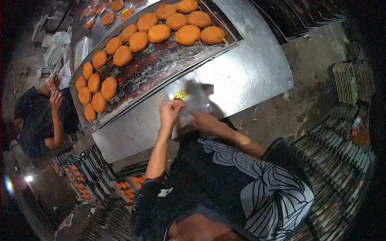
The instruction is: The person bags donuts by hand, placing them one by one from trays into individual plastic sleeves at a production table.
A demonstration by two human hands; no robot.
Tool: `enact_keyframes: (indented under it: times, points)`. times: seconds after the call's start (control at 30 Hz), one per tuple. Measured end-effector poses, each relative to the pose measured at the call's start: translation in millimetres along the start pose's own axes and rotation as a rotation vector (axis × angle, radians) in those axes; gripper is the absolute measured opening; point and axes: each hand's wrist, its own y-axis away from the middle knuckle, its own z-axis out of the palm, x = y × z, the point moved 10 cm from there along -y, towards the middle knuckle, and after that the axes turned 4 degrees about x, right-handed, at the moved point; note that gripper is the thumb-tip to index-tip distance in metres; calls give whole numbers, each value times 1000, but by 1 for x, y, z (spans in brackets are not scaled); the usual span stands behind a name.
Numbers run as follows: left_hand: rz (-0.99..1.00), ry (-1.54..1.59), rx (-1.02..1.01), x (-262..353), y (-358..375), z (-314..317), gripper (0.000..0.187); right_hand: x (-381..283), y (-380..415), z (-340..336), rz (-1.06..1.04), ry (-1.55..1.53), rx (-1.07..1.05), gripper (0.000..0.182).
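Observation:
A clear plastic bag (194, 89) with a yellow printed mark lies over the near edge of the metal table. My left hand (171, 111) pinches the bag just below the yellow mark, thumb and fingers pressed together. My right hand (201, 120) is at the bag's lower right part; its fingers are smeared by motion, so their grip does not show. Beyond both hands sits a large dark baking tray (161, 80) bearing several round golden-brown cakes (159, 33), mostly along its far and left sides. Neither hand touches the cakes.
The steel tabletop (253, 60) extends right of the tray. Bagged cakes (107, 18) lie behind it. Another person (44, 108) works at the left, near plastic packaging (59, 50). Racks of cakes (82, 176) stand below left; stacked trays (333, 156) line the right.

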Motion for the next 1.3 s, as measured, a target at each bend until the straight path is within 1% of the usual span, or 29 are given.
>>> enact_keyframes:
  times: [0.07,0.1,0.13,0.2,0.23,0.27,0.33,0.37,0.4,0.47,0.5,0.53,0.57,0.6,0.67,0.73,0.77,0.8,0.83,0.87,0.93,1.0,1.03,1.07,1.13,1.17,1.2,1.27,1.3]
  points:
    - [-336,317,39,-24,3,-15,16,-8,12,-13,83,-105,69,27]
    - [-248,194,-59,-15,6,-11,14,-4,17,-21,163,-206,134,24]
    - [-242,206,-57,-12,10,-10,14,-2,18,-15,165,-193,138,24]
    - [-101,271,-226,20,21,11,14,-10,26,-41,-64,-134,586,17]
    - [-146,277,-92,28,21,-4,12,-15,19,-37,-41,-106,533,10]
    - [-136,280,-89,25,24,1,12,-21,16,-44,-46,-99,540,10]
    - [68,530,251,33,21,-27,8,-9,5,-20,461,-673,83,22]
    - [354,437,210,65,30,-34,6,-11,-7,-16,448,-1166,93,33]
    - [361,444,214,71,32,-36,6,-13,-19,-12,460,-1655,85,48]
    - [385,172,462,82,38,-54,19,-72,-35,-72,15,-1554,210,56]
    - [-16,798,441,42,22,-47,31,-93,-40,-72,-128,-1749,119,54]
    - [-9,801,452,40,13,-55,31,-112,-41,-72,-274,-1940,18,53]
    - [-265,1314,309,15,4,-37,34,-121,-42,-44,-297,-2151,-352,55]
    - [-542,1814,129,6,4,-17,37,-105,-51,1,169,-2020,-300,44]
    - [-463,1459,110,-29,-8,-32,37,-57,-75,7,196,-1390,-193,31]
    - [-506,1611,427,-63,-4,-46,34,-66,-97,-108,-126,-253,152,23]
    - [-480,1584,466,-39,2,-71,28,-63,-98,-183,-118,181,656,27]
    - [-470,1590,485,-48,2,-76,28,-21,-124,-219,-18,486,745,29]
    - [-428,1631,606,-66,7,-87,26,1,-134,-249,184,719,846,37]
    - [-388,1666,727,-79,14,-98,24,35,-152,-254,237,663,872,40]
    - [-428,1668,766,-84,22,-109,23,30,-172,-233,373,636,782,47]
    - [-425,1771,753,-85,25,-114,18,21,-195,-176,350,838,598,48]
    - [-417,1756,773,-86,27,-119,22,10,-191,-155,273,822,502,58]
    - [-398,1759,773,-84,27,-125,22,1,-182,-155,262,823,513,58]
    - [-448,1898,841,-79,37,-133,26,-16,-173,-144,-9,753,360,73]
    - [-422,1905,846,-76,39,-138,23,22,-203,-141,-71,687,140,83]
    - [-424,1899,859,-78,42,-141,23,-9,-184,-146,-72,685,24,84]
    - [-306,1958,855,-78,39,-157,22,-12,-173,-167,14,505,159,84]
    - [-310,1961,908,-82,42,-162,22,-40,-155,-179,-124,411,451,80]
